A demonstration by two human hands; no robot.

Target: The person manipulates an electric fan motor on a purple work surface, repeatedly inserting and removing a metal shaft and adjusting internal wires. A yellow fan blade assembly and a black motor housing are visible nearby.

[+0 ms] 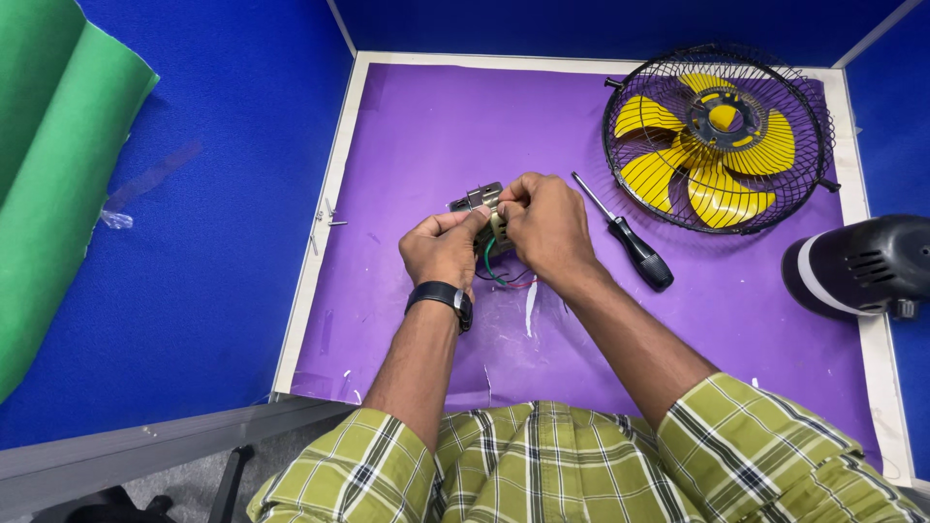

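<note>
Both hands hold a small grey metal motor part (481,200) above the purple mat (426,126). My left hand (444,250), with a black wristwatch, grips it from the left and below. My right hand (547,223) pinches its top right edge with thumb and fingers. Green, red and black wires (499,276) hang from the part down between the two hands. Most of the part is hidden behind my fingers.
A black-handled screwdriver (625,237) lies just right of my hands. A black wire fan guard with yellow blades (717,136) lies at the back right. A black motor housing (857,266) sits at the right edge. Small screws (325,218) lie at the mat's left border.
</note>
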